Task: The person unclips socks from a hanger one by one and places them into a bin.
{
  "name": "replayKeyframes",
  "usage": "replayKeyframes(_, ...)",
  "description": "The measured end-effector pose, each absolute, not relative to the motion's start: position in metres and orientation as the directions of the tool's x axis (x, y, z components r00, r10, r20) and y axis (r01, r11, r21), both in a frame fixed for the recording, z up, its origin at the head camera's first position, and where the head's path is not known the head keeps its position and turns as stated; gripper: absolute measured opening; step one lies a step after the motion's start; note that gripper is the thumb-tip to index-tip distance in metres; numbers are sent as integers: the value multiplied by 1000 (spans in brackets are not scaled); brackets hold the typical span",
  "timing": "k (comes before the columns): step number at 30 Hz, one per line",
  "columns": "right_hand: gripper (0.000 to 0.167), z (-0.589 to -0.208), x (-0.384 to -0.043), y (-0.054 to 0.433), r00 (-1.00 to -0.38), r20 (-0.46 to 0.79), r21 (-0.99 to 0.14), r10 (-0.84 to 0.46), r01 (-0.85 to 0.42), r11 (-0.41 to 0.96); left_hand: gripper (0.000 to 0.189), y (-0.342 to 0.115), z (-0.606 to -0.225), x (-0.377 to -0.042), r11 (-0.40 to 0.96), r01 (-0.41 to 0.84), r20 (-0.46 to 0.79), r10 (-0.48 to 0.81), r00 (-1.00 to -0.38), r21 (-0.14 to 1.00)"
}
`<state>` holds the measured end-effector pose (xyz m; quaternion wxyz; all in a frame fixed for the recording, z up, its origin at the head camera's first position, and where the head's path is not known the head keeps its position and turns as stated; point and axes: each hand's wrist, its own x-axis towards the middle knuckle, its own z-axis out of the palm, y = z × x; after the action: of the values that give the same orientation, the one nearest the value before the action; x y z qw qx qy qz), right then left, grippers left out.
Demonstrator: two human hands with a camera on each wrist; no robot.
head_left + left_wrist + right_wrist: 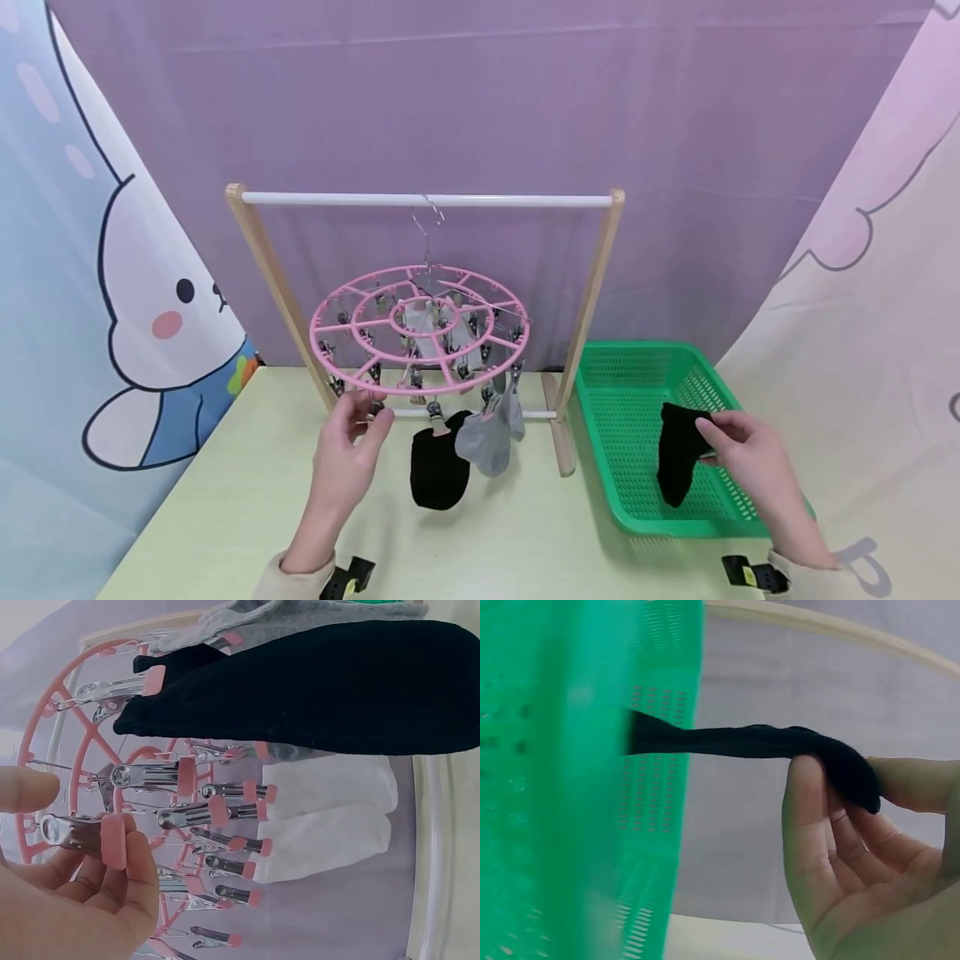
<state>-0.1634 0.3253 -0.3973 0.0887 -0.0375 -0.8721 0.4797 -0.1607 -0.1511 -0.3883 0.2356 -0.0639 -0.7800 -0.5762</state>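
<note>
Between basket edges, black sock

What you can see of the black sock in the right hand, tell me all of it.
The black sock is plain black and looks like soft knitted fabric. The right hand pinches its upper part between thumb and fingers; from there it bends and hangs down, limp, over the green basket. The right wrist view shows it nearly edge-on, as a narrow strip. No clip is on it. Whether its lower end touches the basket cannot be told.
</note>
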Motion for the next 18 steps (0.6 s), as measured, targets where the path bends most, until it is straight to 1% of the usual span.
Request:
replayKeyframes(12,47,-421,-166,327,-993,-35,-742,112,100,663,26,-154,-388,-161,296,347,414,-207,-886,890)
replayKeyframes(15,45,-424,-167,324,-994,-36,-737,108,99,669,26,-155,-387,-161,288,337,402,-210,-891,897)
replayKeyframes(18,45,-424,-167,319,-995,-6,-727,102,75,683,26,-156,-387,-160,266,327,387,-214,-897,907)
